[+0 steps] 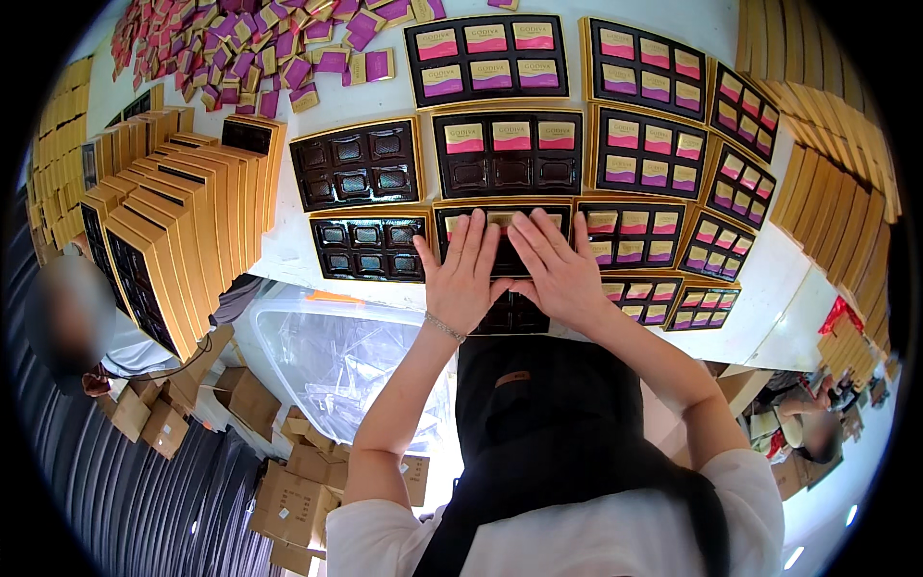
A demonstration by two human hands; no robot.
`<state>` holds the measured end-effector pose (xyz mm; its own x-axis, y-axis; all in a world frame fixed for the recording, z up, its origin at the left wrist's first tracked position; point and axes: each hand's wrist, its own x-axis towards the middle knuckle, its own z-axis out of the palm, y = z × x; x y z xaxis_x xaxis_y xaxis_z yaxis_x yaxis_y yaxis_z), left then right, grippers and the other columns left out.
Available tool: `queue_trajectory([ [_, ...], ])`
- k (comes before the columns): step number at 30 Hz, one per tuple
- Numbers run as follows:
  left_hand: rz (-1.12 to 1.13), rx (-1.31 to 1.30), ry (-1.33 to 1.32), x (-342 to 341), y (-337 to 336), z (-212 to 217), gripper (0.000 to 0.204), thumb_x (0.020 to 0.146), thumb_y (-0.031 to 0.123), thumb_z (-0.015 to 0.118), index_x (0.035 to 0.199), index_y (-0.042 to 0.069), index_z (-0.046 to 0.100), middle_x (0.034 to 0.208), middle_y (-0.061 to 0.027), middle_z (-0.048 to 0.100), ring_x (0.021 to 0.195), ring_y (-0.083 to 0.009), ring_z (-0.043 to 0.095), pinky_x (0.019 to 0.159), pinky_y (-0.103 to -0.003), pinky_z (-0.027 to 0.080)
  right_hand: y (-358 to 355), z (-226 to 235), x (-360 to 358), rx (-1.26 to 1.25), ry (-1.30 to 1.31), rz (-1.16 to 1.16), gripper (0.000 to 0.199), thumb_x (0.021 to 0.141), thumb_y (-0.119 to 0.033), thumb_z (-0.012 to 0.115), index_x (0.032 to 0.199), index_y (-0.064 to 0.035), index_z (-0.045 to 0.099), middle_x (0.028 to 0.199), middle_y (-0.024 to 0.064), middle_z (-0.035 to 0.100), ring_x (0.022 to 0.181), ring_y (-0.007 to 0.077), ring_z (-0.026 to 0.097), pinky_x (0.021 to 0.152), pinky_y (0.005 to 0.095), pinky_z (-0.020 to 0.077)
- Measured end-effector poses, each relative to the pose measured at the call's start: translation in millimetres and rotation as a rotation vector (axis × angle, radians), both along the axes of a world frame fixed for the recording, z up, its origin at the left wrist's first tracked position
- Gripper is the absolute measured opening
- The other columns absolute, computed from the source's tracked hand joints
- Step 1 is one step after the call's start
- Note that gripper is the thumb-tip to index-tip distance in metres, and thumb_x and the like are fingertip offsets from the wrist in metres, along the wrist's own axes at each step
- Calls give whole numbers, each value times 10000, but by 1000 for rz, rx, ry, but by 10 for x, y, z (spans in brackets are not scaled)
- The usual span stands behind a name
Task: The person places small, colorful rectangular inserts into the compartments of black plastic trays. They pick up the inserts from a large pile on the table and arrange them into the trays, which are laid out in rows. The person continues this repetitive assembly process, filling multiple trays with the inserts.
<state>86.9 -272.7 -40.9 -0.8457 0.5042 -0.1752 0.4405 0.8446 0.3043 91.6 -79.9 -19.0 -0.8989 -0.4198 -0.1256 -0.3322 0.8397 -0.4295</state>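
My left hand [461,279] and my right hand [560,274] lie side by side, palms down and fingers stretched out, over a dark chocolate box [506,256] in the middle column. Their thumbs nearly meet. The fingertips rest at its top row of pink-and-gold wrapped chocolates, partly hidden by the hands. Just beyond is a box with three pink chocolates [511,137] above an unfilled lower row. Left of my hands are two boxes with bare trays [354,162]. Another dark tray [515,315] shows below my wrists. Neither hand visibly grips anything.
Filled boxes [642,151] with pink and purple rows stand to the right. A heap of wrapped chocolates [260,53] lies at the far left. Gold-edged boxes [192,207] are stacked left, more at right [827,212]. A clear plastic bin [336,356] sits below the table edge.
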Motion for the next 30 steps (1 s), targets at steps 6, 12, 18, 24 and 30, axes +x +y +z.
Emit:
queue_trajectory([
  [6, 12, -4, -58, -18, -56, 33, 850, 788, 554, 595, 1417, 12, 411, 1506, -151, 365, 1419, -290, 308, 1068, -723, 38, 12, -94, -38, -15, -30, 42, 770, 819, -522, 562, 1402, -36, 436, 1491, 77, 400, 1401, 243, 340, 1142, 481, 221],
  [12, 16, 35, 8, -3, -66, 15, 728, 909, 550, 464, 1381, -4, 451, 1474, -178, 403, 1401, -317, 330, 1071, -714, -3, 67, -28, -84, 3, -76, 89, 768, 837, -536, 538, 1407, -32, 431, 1498, 95, 385, 1406, 259, 327, 1141, 479, 224],
  [18, -105, -66, -60, -99, -28, 83, 712, 843, 501, 571, 1410, 86, 458, 1512, -43, 376, 1424, -238, 291, 1048, -727, 134, 107, -121, -33, -27, -78, 117, 809, 835, -531, 552, 1443, -27, 379, 1527, 91, 339, 1431, 242, 276, 1164, 448, 205],
  [24, 29, 177, 189, -1081, 200, 450, 566, 887, 351, 611, 1331, 12, 513, 1406, -159, 496, 1309, -348, 463, 1076, -712, 18, 533, 40, -875, -302, 283, -32, 554, 855, -315, 643, 1316, -38, 509, 1396, 148, 502, 1264, 331, 509, 1028, 470, 433],
  [30, 264, 9, 125, -3122, 1149, 314, 406, 763, 363, 757, 953, 27, 632, 946, -171, 678, 890, -329, 656, 741, -440, 521, 846, -219, -2883, -74, 425, -367, 286, 795, -98, 671, 1056, -17, 585, 1111, 159, 582, 1042, 327, 577, 803, 430, 523],
])
